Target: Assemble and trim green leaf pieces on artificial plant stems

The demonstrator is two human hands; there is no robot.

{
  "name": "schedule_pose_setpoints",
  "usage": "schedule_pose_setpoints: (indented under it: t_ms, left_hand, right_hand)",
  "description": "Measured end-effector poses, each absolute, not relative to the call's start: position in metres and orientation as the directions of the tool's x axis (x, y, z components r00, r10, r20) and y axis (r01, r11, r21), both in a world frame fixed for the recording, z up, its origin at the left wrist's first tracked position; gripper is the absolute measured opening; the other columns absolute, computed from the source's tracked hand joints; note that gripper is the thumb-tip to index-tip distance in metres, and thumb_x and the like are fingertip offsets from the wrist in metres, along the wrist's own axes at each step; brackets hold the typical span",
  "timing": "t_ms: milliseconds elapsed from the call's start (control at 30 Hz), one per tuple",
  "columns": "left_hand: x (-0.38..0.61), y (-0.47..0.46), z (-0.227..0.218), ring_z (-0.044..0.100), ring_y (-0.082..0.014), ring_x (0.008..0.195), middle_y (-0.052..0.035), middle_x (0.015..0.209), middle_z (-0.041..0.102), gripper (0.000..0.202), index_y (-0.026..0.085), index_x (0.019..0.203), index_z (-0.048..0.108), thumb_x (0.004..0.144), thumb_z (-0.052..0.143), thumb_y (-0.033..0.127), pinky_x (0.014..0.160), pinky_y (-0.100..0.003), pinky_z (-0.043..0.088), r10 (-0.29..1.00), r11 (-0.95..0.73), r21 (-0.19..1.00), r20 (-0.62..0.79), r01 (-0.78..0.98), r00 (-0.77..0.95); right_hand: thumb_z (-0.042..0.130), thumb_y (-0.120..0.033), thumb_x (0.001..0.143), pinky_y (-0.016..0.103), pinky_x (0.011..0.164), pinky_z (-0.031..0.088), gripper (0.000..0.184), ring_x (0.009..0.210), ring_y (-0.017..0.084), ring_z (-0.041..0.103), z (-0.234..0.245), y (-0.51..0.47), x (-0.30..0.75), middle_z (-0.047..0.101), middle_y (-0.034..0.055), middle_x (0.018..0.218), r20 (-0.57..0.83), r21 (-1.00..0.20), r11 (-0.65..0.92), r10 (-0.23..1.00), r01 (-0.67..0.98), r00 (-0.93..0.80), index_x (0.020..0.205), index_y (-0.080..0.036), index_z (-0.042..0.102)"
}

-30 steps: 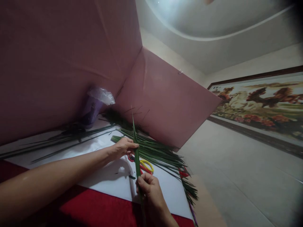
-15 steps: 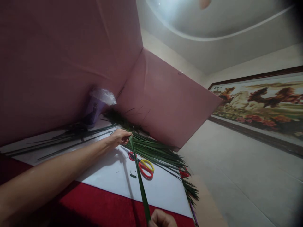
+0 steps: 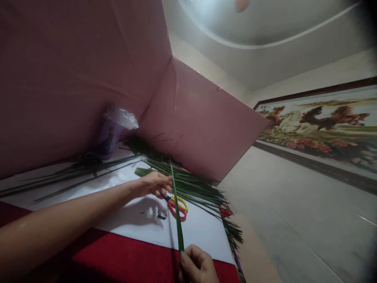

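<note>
A long green leaf strip [image 3: 177,214] rises from my right hand [image 3: 198,264], which pinches its lower end between thumb and fingers at the bottom of the view. My left hand [image 3: 157,183] reaches in from the left, its fingers loosely bent and apart, with the fingertips beside the strip's upper part. Whether they touch it I cannot tell. Scissors [image 3: 178,208] with red and yellow handles lie on the white board [image 3: 203,232] behind the strip. Their blades are hidden by my left hand. A bundle of green leaves [image 3: 194,184] lies just beyond.
A purple container [image 3: 109,135] with a clear plastic bag [image 3: 122,118] on it stands at the back left. Thin dark stems [image 3: 88,175] lie at left. Pink panels [image 3: 197,114] rise behind; red cloth [image 3: 118,255] covers the near edge. A small green scrap [image 3: 161,217] lies near the scissors.
My left hand has let go of the strip's upper end and moved slightly down and right. My right hand has risen a little with the strip, which stands more upright.
</note>
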State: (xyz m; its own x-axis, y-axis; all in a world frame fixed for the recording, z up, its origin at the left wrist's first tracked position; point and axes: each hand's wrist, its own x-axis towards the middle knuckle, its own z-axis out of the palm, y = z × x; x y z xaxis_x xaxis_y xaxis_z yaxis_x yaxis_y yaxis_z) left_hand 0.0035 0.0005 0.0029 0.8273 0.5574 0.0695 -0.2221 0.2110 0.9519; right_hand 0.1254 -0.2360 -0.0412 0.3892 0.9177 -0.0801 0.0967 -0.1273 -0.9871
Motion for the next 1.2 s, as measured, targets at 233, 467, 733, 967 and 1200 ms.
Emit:
schedule_pose_setpoints:
  t_ms: [233,467,733,967,1200]
  left_hand:
    - [0.014,-0.033,-0.01,0.05,-0.0108,0.044,-0.002,0.051,0.057,0.031,0.01,0.065,0.063,0.06,0.074,0.038,0.04,-0.022,0.037,0.375,0.191,0.971,0.066,-0.147,0.925]
    - [0.008,-0.022,-0.005,0.056,-0.0108,0.053,-0.0047,0.065,0.062,0.026,0.009,0.081,0.066,0.065,0.071,0.029,0.051,-0.023,0.043,0.294,0.3,0.93,0.122,-0.213,0.948]
    - [0.011,-0.021,0.0,0.051,-0.01,0.043,0.0006,0.051,0.055,0.028,0.013,0.06,0.051,0.064,0.07,0.033,0.041,-0.021,0.037,0.468,0.298,0.91,0.123,-0.288,0.875]
    - [0.014,-0.019,-0.003,0.041,-0.0079,0.036,0.0047,0.041,0.046,0.032,0.016,0.055,0.047,0.061,0.07,0.038,0.037,-0.021,0.033,0.57,0.237,0.934,0.088,-0.266,0.817]
    - [0.018,-0.018,-0.012,0.042,-0.008,0.037,0.0019,0.044,0.05,0.033,0.015,0.052,0.048,0.062,0.068,0.038,0.037,-0.02,0.032,0.502,0.166,0.965,0.095,-0.204,0.86]
  right_hand:
    - [0.069,-0.062,0.056,0.017,0.032,0.023,0.051,0.031,0.005,0.031,-0.036,-0.196,0.109,0.043,-0.0053,0.04,-0.056,-0.998,-0.053,0.91,-0.018,0.41,0.056,-0.016,0.046]
    - [0.076,-0.052,0.053,0.015,0.031,0.018,0.046,0.03,0.001,0.028,-0.045,-0.185,0.108,0.047,-0.0053,0.045,-0.152,-0.933,-0.028,0.935,-0.359,0.321,0.062,-0.016,0.048]
    - [0.073,-0.055,0.055,0.014,0.03,0.015,0.047,0.028,0.001,0.027,-0.045,-0.183,0.106,0.049,-0.0039,0.042,-0.147,-0.966,-0.073,0.944,-0.248,0.295,0.062,-0.015,0.049]
    - [0.068,-0.052,0.061,0.015,0.03,0.016,0.042,0.029,0.002,0.029,-0.033,-0.175,0.104,0.053,-0.002,0.045,-0.11,-0.99,-0.08,0.95,-0.112,0.293,0.063,-0.015,0.049]
    - [0.063,-0.05,0.065,0.018,0.035,0.024,0.038,0.037,0.006,0.035,-0.015,-0.142,0.113,0.049,-0.0034,0.045,0.085,-0.98,-0.004,0.897,0.2,0.435,0.058,-0.016,0.047]
